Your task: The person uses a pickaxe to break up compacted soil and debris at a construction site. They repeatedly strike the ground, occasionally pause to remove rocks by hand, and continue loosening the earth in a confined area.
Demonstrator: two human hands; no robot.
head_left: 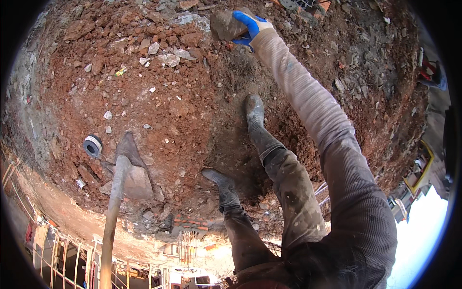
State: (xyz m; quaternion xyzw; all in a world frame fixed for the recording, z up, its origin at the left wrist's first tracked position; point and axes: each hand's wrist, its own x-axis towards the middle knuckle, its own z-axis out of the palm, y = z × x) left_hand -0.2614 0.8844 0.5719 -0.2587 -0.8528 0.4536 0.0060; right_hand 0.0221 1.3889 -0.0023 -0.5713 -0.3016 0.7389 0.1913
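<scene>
My right hand (251,27), in a blue glove, reaches far forward over red-brown rubble and grips a large grey-brown stone (224,24) by its right edge. The beige sleeve runs back from it toward the lower right. My left hand is out of sight. My two muddy boots (254,111) (219,179) stand in a shallow dug hollow of dark earth below the stone.
A shovel (126,166) stands with its blade stuck in the soil at the left, its wooden handle (109,231) running to the lower edge. A round grey pipe end or roll (92,145) lies beside it. Loose stones and brick bits (168,59) cover the ground.
</scene>
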